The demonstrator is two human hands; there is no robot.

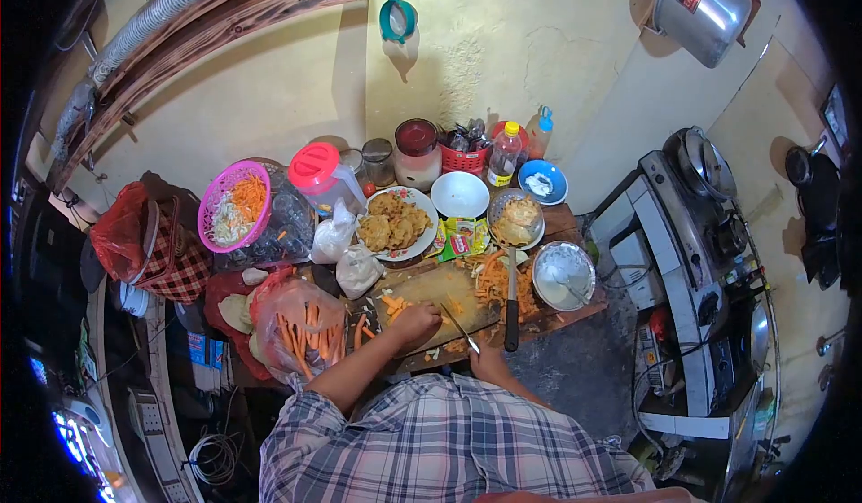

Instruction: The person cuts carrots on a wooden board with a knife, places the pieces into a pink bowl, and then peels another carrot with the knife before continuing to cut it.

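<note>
My left hand (418,323) is closed over the cutting board (440,289), fingers bent down; what they hold, if anything, is too small to make out. Cut orange carrot pieces (395,306) lie just to its left. In my right hand (486,359) is a small knife (460,327), its blade slanting up and left towards my left hand. Carrot shavings (494,283) are heaped on the board's right side. Across them lies a black-handled utensil (512,310). A plastic bag of whole carrots (301,323) sits left of the board.
Behind the board stand a plate of fried food (393,225), a white bowl (460,195) and a bottle (505,155). A metal bowl (564,276) is at the right. A pink basket (235,207) with shredded vegetables is at the left. A stove (696,261) stands farther right.
</note>
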